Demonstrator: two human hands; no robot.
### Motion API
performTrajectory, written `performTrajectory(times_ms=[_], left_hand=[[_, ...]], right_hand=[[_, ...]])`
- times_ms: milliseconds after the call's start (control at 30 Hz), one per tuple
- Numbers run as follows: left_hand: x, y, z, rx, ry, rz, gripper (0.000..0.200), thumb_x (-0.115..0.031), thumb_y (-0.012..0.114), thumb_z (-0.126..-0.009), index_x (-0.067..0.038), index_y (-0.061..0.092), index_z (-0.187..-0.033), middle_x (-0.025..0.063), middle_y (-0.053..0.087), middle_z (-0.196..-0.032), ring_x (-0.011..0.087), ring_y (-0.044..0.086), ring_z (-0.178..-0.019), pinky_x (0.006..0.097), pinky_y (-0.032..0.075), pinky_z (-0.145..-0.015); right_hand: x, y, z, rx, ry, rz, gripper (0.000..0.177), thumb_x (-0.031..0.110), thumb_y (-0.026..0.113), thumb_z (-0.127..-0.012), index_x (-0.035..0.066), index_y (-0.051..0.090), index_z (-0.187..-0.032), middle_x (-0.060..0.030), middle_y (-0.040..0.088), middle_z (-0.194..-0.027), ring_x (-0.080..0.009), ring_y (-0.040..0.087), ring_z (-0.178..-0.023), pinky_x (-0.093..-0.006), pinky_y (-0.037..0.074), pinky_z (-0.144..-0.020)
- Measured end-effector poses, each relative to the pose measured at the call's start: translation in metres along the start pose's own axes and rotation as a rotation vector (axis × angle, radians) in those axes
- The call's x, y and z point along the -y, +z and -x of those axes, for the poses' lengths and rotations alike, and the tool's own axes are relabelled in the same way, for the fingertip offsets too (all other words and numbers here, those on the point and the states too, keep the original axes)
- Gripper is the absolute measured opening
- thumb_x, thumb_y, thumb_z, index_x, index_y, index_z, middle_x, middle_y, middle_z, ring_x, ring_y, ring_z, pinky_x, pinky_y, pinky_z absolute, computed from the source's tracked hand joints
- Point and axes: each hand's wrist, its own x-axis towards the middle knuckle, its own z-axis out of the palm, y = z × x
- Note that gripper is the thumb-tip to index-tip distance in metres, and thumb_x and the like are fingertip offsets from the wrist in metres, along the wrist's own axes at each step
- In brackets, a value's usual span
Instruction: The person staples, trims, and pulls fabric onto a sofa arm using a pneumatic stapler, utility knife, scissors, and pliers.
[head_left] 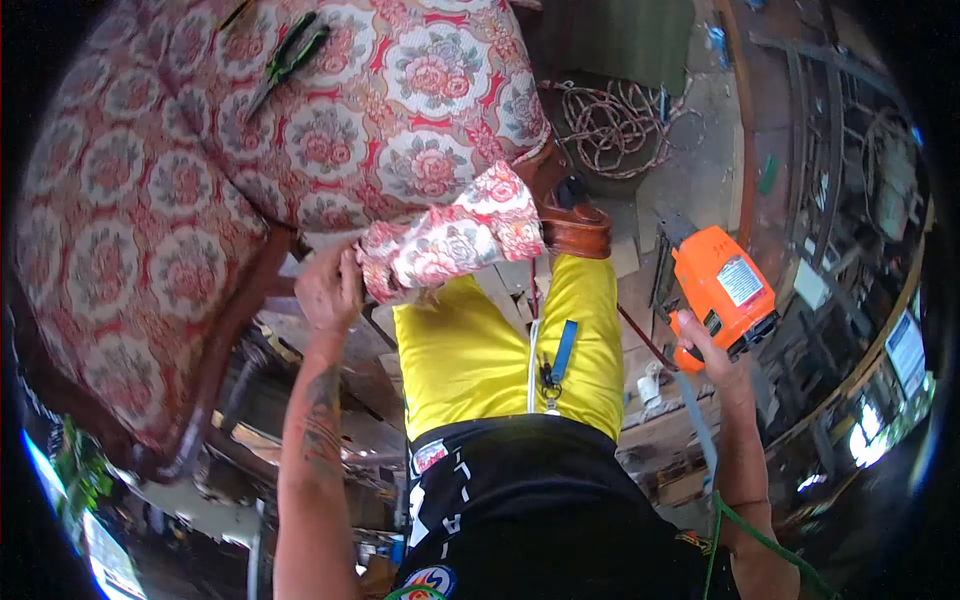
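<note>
My left hand point(328, 288) is closed on the near left end of a loose piece of floral fabric point(455, 245). The fabric lies bunched over the chair's armrest, whose carved brown wooden end point(580, 233) shows at the right. Off to the right, my right hand point(712, 350) grips the handle of an orange staple gun point(722, 275). Its black nose points up and away, apart from the fabric. Beyond the armrest is the upholstered seat point(330, 145), covered in a matching red and cream floral pattern. Green-handled pliers point(290, 62) lie on that seat.
The floral backrest point(150, 250) with a dark wooden frame rises at left. A coiled rope point(615, 130) lies on the floor beyond the armrest. Metal frames and clutter point(830, 170) stand at right. A green cord point(765, 540) hangs near my right arm.
</note>
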Motion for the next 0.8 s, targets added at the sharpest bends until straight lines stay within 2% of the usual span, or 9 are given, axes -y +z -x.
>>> performTrajectory(times_ms=[33, 100, 200, 367, 500, 567, 667, 733, 800], left_hand=[[-0.004, -0.004, -0.002, 0.030, -0.027, 0.030, 0.025, -0.021, 0.057, -0.101, -0.005, 0.075, -0.107, 0.0154, 0.073, -0.090, 0.0358, 0.071, -0.081, 0.0422, 0.055, -0.073], [0.019, 0.008, 0.002, -0.024, 0.075, 0.013, 0.023, -0.019, 0.058, -0.100, -0.006, 0.075, -0.108, 0.0145, 0.073, -0.089, 0.0348, 0.071, -0.079, 0.0410, 0.055, -0.070], [0.005, -0.002, -0.005, 0.154, -0.044, 0.078, 0.024, -0.020, 0.060, -0.100, -0.007, 0.074, -0.115, 0.0150, 0.075, -0.100, 0.0334, 0.073, -0.088, 0.0393, 0.057, -0.078], [0.007, -0.001, -0.024, 0.159, -0.284, 0.489, 0.037, -0.024, 0.067, -0.101, 0.001, 0.066, -0.129, 0.0149, 0.071, -0.119, 0.0238, 0.068, -0.105, 0.0348, 0.053, -0.092], [-0.031, -0.007, -0.080, 0.315, -0.176, 0.602, 0.041, -0.020, 0.071, -0.099, 0.002, 0.063, -0.133, 0.0147, 0.068, -0.123, 0.0224, 0.063, -0.109, 0.0354, 0.050, -0.097], [-0.062, 0.001, -0.109, 0.767, -0.320, 0.874, 0.047, -0.022, 0.076, -0.095, 0.002, 0.064, -0.133, 0.0140, 0.068, -0.122, 0.0223, 0.063, -0.112, 0.0360, 0.049, -0.100], [-0.098, 0.022, -0.130, 1.157, -0.284, 0.918, 0.053, -0.020, 0.081, -0.090, 0.003, 0.061, -0.133, 0.0129, 0.067, -0.121, 0.0209, 0.062, -0.114, 0.0351, 0.048, -0.102], [-0.100, 0.037, -0.129, 1.204, -0.246, 0.955, 0.055, -0.018, 0.082, -0.088, 0.004, 0.060, -0.132, 0.0127, 0.067, -0.121, 0.0207, 0.062, -0.114, 0.0347, 0.048, -0.103], [-0.101, 0.045, -0.129, 1.233, -0.266, 0.980, 0.054, -0.011, 0.083, -0.081, 0.003, 0.058, -0.127, 0.0113, 0.067, -0.119, 0.0189, 0.063, -0.109, 0.0327, 0.048, -0.101]], right_hand=[[0.005, 0.012, 0.009, -0.036, -0.130, 0.164, 0.029, 0.013, 0.082, -0.089, -0.002, 0.067, -0.109, -0.0065, 0.067, -0.095, -0.0163, 0.066, -0.079, -0.0346, 0.053, -0.075], [0.029, 0.045, 0.029, -0.096, -0.028, 0.127, 0.029, 0.013, 0.082, -0.089, -0.002, 0.067, -0.109, -0.0062, 0.068, -0.093, -0.0172, 0.066, -0.079, -0.0351, 0.053, -0.075], [0.095, 0.089, 0.061, -0.139, 0.230, -0.198, 0.025, 0.015, 0.080, -0.092, 0.000, 0.067, -0.109, -0.0027, 0.067, -0.084, -0.0132, 0.065, -0.071, -0.0322, 0.051, -0.067], [0.137, 0.147, 0.081, -0.263, 0.221, -0.307, 0.023, 0.018, 0.078, -0.094, 0.001, 0.066, -0.106, -0.0024, 0.066, -0.080, -0.0120, 0.064, -0.063, -0.0304, 0.051, -0.061], [0.158, 0.176, 0.089, -0.278, 0.281, -0.340, 0.022, 0.018, 0.078, -0.093, 0.003, 0.066, -0.103, -0.0017, 0.064, -0.077, -0.0136, 0.066, -0.063, -0.0315, 0.052, -0.060], [0.162, 0.190, 0.092, -0.297, 0.300, -0.380, 0.020, 0.017, 0.078, -0.092, 0.003, 0.065, -0.100, -0.0023, 0.064, -0.075, -0.0145, 0.065, -0.061, -0.0324, 0.051, -0.058], [0.167, 0.206, 0.100, -0.276, 0.335, -0.288, 0.020, 0.020, 0.077, -0.092, 0.004, 0.066, -0.097, -0.0046, 0.065, -0.076, -0.0216, 0.067, -0.068, -0.0379, 0.052, -0.067], [0.166, 0.223, 0.104, -0.322, 0.219, -0.097, 0.020, 0.025, 0.075, -0.094, 0.006, 0.067, -0.096, -0.0097, 0.068, -0.086, -0.0331, 0.067, -0.082, -0.0453, 0.052, -0.079], [0.172, 0.234, 0.106, -0.315, 0.250, -0.081, 0.020, 0.025, 0.074, -0.094, 0.006, 0.068, -0.096, -0.0108, 0.069, -0.089, -0.0346, 0.067, -0.084, -0.0464, 0.052, -0.079]])
